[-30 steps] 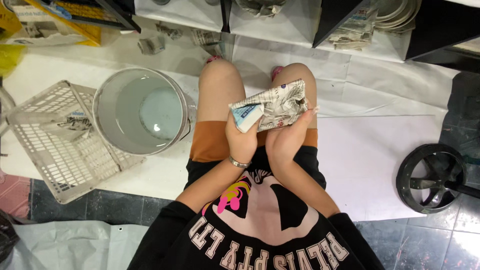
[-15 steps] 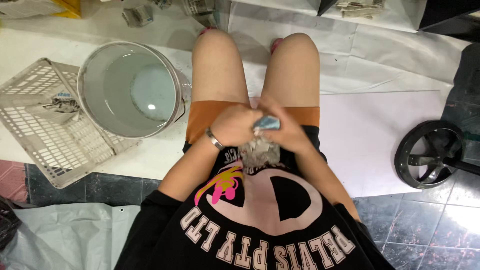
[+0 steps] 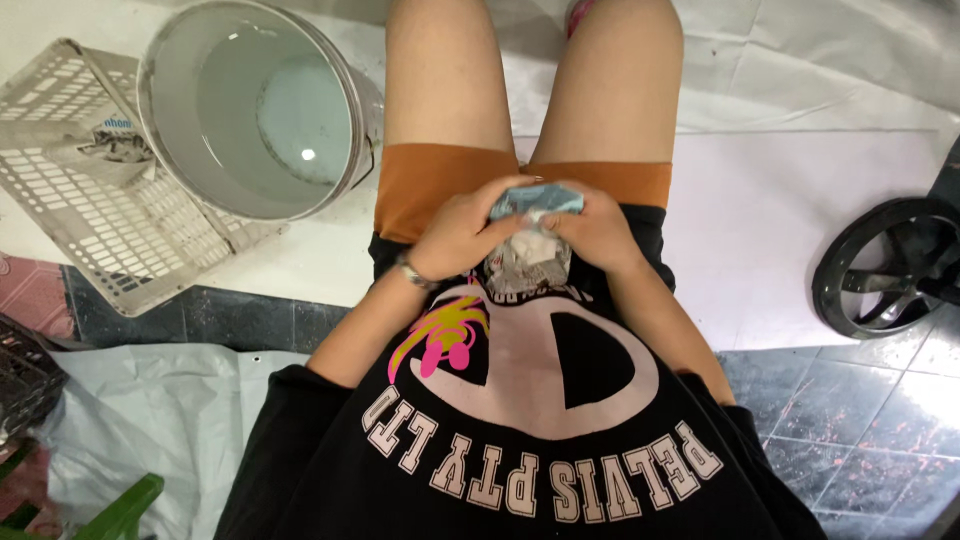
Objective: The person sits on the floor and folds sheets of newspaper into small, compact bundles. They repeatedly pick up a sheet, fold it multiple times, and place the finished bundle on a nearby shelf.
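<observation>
A seated person is viewed from above, knees pointing toward the top edge of the white floor sheet. A grey bucket holding cloudy water is set at the sheet's upper left, touching the person's left thigh, and a white slatted plastic basket is laid tilted against the bucket's far side, a scrap of printed paper resting in it. A black wheel-shaped part is seen at the right edge of the sheet. In the lap, a crumpled wad of newspaper is gripped from both sides: the left hand and the right hand are curled tightly around it, fingers closed. The paper is judged well compacted; none is visible in the water.
</observation>
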